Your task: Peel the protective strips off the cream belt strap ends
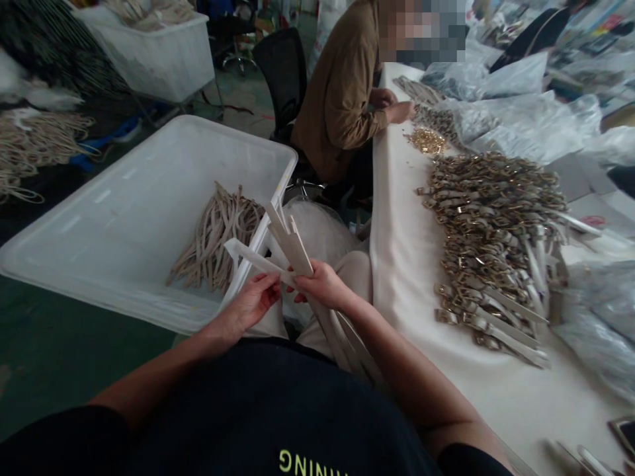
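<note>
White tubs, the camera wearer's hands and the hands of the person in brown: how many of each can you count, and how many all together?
White tubs, near one and far one: 2
Wearer's left hand and right hand: 2
Hands of the person in brown: 2
Total: 6

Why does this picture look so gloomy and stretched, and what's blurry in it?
In the head view, light is dim, with the green floor at lower left darkest; glints show on the buckled straps; the white tub looks stretched leftward, perhaps by a wide lens; items at the bottom-right corner look smeared; mosaic blocks cover the seated person's head; the held pale strips are clearer.
</note>
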Available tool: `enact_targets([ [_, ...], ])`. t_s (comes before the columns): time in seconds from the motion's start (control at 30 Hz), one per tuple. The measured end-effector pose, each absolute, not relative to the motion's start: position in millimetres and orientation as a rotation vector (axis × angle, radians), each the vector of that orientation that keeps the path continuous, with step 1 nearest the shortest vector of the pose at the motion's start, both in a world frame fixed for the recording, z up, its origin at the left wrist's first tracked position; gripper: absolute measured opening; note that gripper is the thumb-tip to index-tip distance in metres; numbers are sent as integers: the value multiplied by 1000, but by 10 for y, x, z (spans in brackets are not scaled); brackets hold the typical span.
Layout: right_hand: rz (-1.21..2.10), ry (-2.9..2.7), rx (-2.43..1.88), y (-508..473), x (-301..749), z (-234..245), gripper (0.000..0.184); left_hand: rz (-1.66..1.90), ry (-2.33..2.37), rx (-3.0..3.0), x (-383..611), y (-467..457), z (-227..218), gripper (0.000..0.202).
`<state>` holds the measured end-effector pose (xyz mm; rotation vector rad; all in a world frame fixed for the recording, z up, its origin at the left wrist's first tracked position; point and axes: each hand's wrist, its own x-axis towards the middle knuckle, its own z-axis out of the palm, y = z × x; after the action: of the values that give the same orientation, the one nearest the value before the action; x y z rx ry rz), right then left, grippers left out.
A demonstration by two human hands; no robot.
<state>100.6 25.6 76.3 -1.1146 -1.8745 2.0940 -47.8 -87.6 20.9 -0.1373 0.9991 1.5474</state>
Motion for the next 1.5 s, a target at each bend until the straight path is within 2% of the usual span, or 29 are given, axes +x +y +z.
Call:
enact_targets([
  [0.1, 2150, -1867, -1095, 291, 1129, 832, 28, 1628, 1038, -220, -656, -902, 224, 19],
  [0.3, 2021, -1894, -1162, 235, 926, 777, 23, 1512, 953, -127, -482, -887, 199, 22],
  [0.5, 2070, -1959, -1086, 257, 1052, 816, 25, 1598, 1018, -204, -638, -875, 167, 23],
  [0.7, 1927, -2001, -1142, 251, 1027, 751, 20, 1485, 943, -84, -414, -831, 155, 22],
  [0.9, 1953, -1975, -1129, 290, 1204, 719, 27, 1572, 1032, -133, -502, -773, 158, 23],
  [1.07, 1913, -1916, -1189, 265, 1143, 662, 23, 1482, 949, -43, -346, -758, 165, 19],
  [1.27, 1886, -1948, -1207, 299, 1299, 722, 24, 1575, 1042, -81, -519, -743, 167, 25],
  [1.5, 1850, -1931, -1223, 291, 1221, 673, 20, 1465, 1025, -5, -354, -699, 185, 27],
])
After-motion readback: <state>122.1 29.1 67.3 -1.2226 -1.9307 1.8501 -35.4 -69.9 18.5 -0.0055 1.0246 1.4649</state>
